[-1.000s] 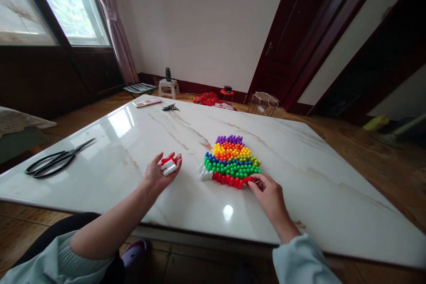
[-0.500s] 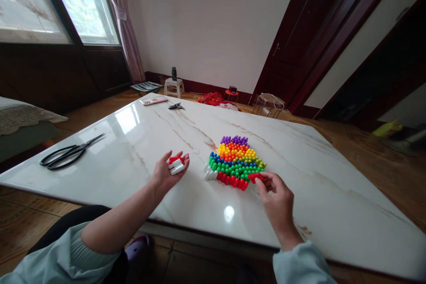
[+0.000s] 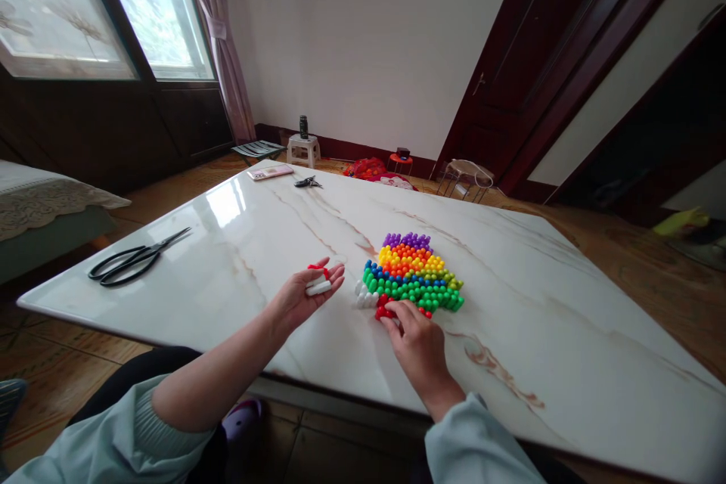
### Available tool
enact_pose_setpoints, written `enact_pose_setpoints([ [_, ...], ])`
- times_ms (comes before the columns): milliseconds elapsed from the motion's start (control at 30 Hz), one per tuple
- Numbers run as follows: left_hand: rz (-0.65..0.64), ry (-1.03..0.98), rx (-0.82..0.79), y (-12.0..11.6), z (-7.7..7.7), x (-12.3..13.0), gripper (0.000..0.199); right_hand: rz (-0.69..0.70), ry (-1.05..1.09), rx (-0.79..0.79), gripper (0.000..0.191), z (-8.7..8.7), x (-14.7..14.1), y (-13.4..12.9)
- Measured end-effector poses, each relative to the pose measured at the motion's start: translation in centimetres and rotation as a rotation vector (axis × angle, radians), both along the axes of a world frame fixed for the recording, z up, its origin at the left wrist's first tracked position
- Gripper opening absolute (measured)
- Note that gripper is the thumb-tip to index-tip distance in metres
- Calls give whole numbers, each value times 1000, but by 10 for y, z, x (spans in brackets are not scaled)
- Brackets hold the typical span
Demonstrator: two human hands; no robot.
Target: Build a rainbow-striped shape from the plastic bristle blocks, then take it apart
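My left hand [image 3: 293,298] is raised over the marble table, palm up. White sticks [image 3: 318,287] and red bead pieces [image 3: 318,269] lie in it, steadied by the thumb. My right hand [image 3: 420,342] reaches down to the near edge of a block of coloured plastic beads [image 3: 405,272]. Its thumb and forefinger pinch red beads [image 3: 384,308] beside the clear white beads [image 3: 366,298]. Behind them run rows of green, blue, olive, yellow, orange and purple beads. The right hand covers much of the red row.
Black-handled scissors [image 3: 136,260] lie at the left of the table [image 3: 238,318]. Toward the far corner are a phone [image 3: 270,173] and small dark pliers [image 3: 308,182]. Beyond the table stand a white stool [image 3: 303,150] and a wire-legged stool [image 3: 466,174].
My right hand has moved left along the near edge, from the red row's right end to its left end. My left hand has shifted slightly right, its thumb now over the pieces.
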State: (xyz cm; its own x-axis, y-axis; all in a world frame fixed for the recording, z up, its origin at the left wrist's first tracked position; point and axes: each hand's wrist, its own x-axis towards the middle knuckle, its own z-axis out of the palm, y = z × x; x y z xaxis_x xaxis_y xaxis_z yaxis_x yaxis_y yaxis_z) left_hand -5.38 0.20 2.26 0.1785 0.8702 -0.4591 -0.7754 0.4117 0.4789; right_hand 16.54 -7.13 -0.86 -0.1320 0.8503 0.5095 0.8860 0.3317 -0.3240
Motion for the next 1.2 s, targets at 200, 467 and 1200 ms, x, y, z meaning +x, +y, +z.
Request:
enact_pose_setpoints([
  [200, -158, 114, 148, -4, -4, -1, 30, 4, 8, 22, 14, 1, -1, 0],
  [467, -489, 412, 396, -17, -2, 4, 29, 78, 343, -48, 22, 13, -7, -3],
  [1200, -805, 703, 532, -28, -4, 12, 45, 262, 730, -277, 16, 30, 1, -7],
])
